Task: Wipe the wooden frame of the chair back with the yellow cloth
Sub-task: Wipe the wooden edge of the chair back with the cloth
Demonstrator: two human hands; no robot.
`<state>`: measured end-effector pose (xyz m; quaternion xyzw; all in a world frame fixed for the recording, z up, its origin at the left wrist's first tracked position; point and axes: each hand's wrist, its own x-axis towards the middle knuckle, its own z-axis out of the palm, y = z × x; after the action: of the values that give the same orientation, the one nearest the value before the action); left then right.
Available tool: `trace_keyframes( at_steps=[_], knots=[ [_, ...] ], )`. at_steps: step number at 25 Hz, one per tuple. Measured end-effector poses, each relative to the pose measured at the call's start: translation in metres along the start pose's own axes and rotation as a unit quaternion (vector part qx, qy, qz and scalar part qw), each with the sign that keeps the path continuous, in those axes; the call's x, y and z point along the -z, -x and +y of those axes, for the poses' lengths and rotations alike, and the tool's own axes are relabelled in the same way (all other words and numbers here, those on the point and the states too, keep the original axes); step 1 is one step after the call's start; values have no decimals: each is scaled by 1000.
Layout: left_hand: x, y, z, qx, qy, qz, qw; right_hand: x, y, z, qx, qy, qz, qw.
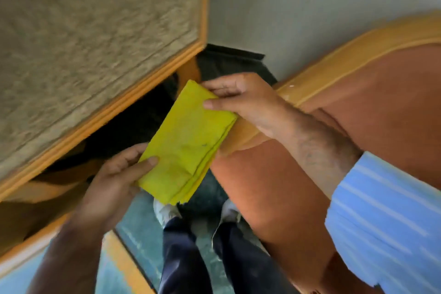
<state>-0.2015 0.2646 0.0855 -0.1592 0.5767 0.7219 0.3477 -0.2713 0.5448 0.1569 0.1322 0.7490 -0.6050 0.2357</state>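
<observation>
The right hand (241,100) pinches the upper end of the folded yellow cloth (188,143), thumb on the top face and fingers curled over the far edge. The left hand (119,174) pinches the lower corner the same way, thumb on top and fingers underneath. Between them the cloth is stretched flat in the air as a neat rectangle of several layers, its loose edges showing along the right side. It hangs just in front of the chair back and does not yet appear to be touching the wood.

The wooden frame (334,64) curves up and to the right behind the right hand, bordering the orange upholstery (386,102) of the chair back. A pale fleck sits on the wood near the right wrist. To the left is a woven-topped piece of furniture (83,43) with its own wooden edging, and below are dark trousers and pale shoes on a teal floor.

The step in hand looks like readying the cloth. To do it well, keep the folds together so a thick pad meets the wood, shift the grip into one hand with the palm behind the pad, then lay it on the frame near the wrist and follow the curve with steady pressure, staying on the wood and off the upholstery.
</observation>
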Motion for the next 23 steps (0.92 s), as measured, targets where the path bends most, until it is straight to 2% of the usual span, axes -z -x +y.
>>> trace_keyframes(
  at_steps=[2,4,7,9,13,14,16,18,19,21,22,23],
  knots=[
    [-49,-26,24,-32,-19,-31,999,55,17,-4,43,9,63,997],
    [-101,-53,40,-58,-60,-43,996,106,32,2,72,75,155,982],
    [-149,-89,46,-92,-198,36,975,149,39,25,79,183,264,944],
    [-156,-102,43,-90,-313,92,941,151,36,43,82,242,264,930],
    [-153,-100,27,-76,-488,105,863,131,24,74,80,357,204,908],
    [-150,-98,25,-105,-533,103,833,132,22,80,106,391,225,886],
    [-148,-102,24,-232,-594,53,769,154,17,90,168,471,317,806],
    [-152,-111,22,-363,-657,-40,659,191,8,99,182,551,372,725],
    [-154,-114,17,-395,-695,-81,595,210,3,102,177,590,370,695],
    [-155,-116,1,-402,-768,-130,482,241,-7,108,177,658,321,658],
    [-153,-115,-5,-391,-793,-142,445,252,-12,110,185,679,294,646],
    [-150,-114,-8,-377,-808,-147,428,260,-16,111,194,693,277,637]
  ],
)
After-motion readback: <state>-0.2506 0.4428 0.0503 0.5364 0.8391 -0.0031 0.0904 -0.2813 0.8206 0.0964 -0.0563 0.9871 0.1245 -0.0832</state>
